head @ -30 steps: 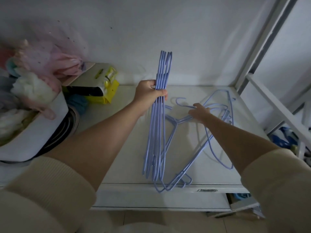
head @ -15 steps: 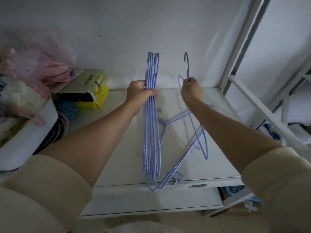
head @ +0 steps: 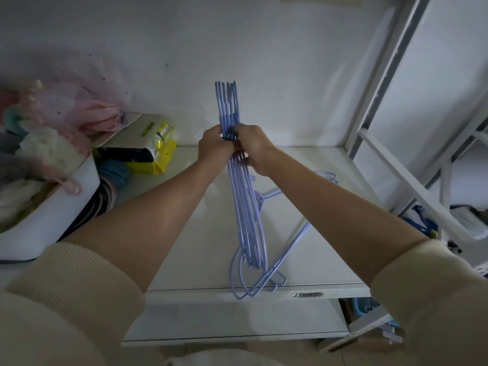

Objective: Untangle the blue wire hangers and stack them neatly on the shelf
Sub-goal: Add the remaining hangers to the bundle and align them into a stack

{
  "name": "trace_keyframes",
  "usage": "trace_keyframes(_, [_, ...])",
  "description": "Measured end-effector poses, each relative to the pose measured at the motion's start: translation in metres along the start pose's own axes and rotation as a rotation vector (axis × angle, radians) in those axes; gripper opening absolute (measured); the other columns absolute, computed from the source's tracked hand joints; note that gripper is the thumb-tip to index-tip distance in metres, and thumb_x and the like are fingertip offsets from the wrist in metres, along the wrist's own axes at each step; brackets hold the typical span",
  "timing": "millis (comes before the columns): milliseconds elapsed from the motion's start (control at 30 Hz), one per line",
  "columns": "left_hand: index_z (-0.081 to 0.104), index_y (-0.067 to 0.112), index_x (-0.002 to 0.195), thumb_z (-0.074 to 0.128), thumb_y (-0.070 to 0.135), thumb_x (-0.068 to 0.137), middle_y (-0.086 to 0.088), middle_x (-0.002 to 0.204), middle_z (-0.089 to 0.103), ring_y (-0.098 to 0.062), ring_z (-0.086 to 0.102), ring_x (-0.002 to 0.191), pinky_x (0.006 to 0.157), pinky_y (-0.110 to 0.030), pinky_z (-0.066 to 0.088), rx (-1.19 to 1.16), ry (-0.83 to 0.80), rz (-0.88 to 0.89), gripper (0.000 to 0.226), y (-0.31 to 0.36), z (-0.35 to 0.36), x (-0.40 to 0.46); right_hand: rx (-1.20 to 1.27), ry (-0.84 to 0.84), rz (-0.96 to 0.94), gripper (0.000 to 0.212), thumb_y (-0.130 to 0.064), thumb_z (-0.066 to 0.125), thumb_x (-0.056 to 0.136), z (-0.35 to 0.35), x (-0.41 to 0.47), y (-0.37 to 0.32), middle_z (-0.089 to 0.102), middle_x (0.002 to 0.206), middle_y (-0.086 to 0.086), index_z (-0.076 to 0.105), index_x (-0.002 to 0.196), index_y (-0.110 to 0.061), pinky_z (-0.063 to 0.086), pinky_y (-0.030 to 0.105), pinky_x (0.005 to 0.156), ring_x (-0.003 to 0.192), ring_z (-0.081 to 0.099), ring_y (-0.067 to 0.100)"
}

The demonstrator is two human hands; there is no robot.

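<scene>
**Both hands clamped on the hanger bundle above the shelf**

Your left hand [head: 215,147] and right hand [head: 253,149] are both wrapped tight around the bundle of blue wire hangers [head: 244,207], gripping it at the necks, fingers closed on the wires. Hands touch each other across the bundle. Hooks [head: 226,101] stick up above your fists, lined up side by side against the wall. The bundle hangs roughly upright, slightly tilted, lower ends reaching down to the front edge of the white shelf [head: 184,233].

A loose hanger [head: 295,241] lies flat on the shelf to the right of the bundle; its corner sits at the front edge under the bundle's lower ends. Can't tell if it's hooked into them. More blue wire shows behind your right forearm, count unclear.

Cream sleeves [head: 66,286] pushed up on both arms.

Left side of shelf: yellow packet [head: 161,151], white bin [head: 52,215] stuffed with soft pink and white items. White metal frame [head: 383,88] on the right.
</scene>
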State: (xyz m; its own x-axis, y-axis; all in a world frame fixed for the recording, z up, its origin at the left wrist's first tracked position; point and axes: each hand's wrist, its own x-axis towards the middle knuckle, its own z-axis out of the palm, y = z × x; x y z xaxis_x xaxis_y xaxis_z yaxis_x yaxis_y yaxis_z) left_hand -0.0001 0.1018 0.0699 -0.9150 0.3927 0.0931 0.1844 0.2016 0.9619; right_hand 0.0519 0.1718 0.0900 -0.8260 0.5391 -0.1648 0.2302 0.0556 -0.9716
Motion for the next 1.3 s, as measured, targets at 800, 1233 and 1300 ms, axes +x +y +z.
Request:
trace_keyframes(800, [0.067, 0.0, 0.082, 0.071, -0.006, 0.073, -0.017, 0.07, 0.067, -0.023, 0.066, 0.053, 0.062, -0.034, 0.061, -0.186, -0.09, -0.058, 0.011, -0.029, -0.044, 0.002, -0.35, 0.275, -0.042, 0.021, -0.014, 0.049, 0.083, -0.005, 0.036, 0.067, 0.073, 0.094, 0.016, 0.068, 0.084, -0.009, 0.055, 0.041, 0.085, 0.081, 0.062, 0.027])
trace_keyframes(1233, [0.067, -0.005, 0.09, 0.069, -0.009, 0.073, -0.019, 0.071, 0.065, -0.022, 0.066, 0.05, 0.061, -0.036, 0.06, -0.226, -0.112, -0.069, 0.018, -0.033, -0.042, 0.009, -1.057, 0.081, 0.038, 0.034, -0.007, 0.05, 0.086, -0.019, 0.038, 0.142, 0.058, 0.124, 0.025, 0.058, 0.117, 0.005, 0.049, 0.04, 0.092, 0.117, 0.057, 0.04])
trace_keyframes(1300, [0.067, -0.006, 0.092, 0.07, -0.009, 0.073, -0.019, 0.071, 0.066, -0.021, 0.066, 0.05, 0.062, -0.036, 0.06, -0.224, -0.11, -0.071, 0.019, -0.033, -0.042, 0.009, -1.085, 0.059, 0.025, 0.033, -0.007, 0.05, 0.087, -0.02, 0.038, 0.139, 0.059, 0.124, 0.025, 0.057, 0.117, 0.005, 0.048, 0.039, 0.092, 0.117, 0.057, 0.041])
